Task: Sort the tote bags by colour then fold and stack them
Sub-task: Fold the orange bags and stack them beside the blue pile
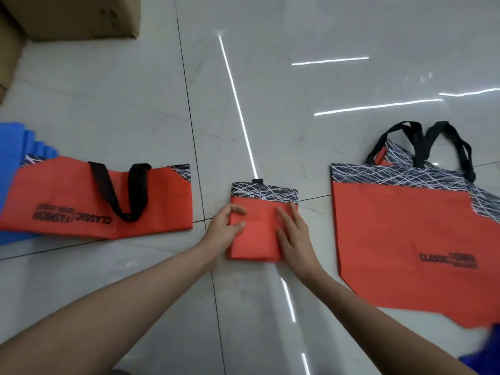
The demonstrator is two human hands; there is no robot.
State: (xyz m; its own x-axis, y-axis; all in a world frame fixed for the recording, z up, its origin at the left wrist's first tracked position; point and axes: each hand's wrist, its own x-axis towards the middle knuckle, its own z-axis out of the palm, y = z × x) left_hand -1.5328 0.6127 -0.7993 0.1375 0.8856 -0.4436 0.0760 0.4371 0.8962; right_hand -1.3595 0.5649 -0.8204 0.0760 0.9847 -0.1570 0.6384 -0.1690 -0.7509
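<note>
A small folded red tote bag (259, 231) with a black-and-white line band lies on the floor in the middle. My left hand (224, 228) grips its left edge, thumb on top. My right hand (293, 234) lies flat on its right side, fingers together. To the left, a red tote (81, 201) folded in half lies with its black handles on top. To the right, a pile of unfolded red totes (411, 239) lies flat, black handles pointing away from me.
Blue totes (13, 158) lie at the far left, partly under the half-folded red one. More blue fabric (484, 353) shows at the bottom right corner. Cardboard boxes (67, 14) stand at the top left. The floor (270, 104) is glossy light tile.
</note>
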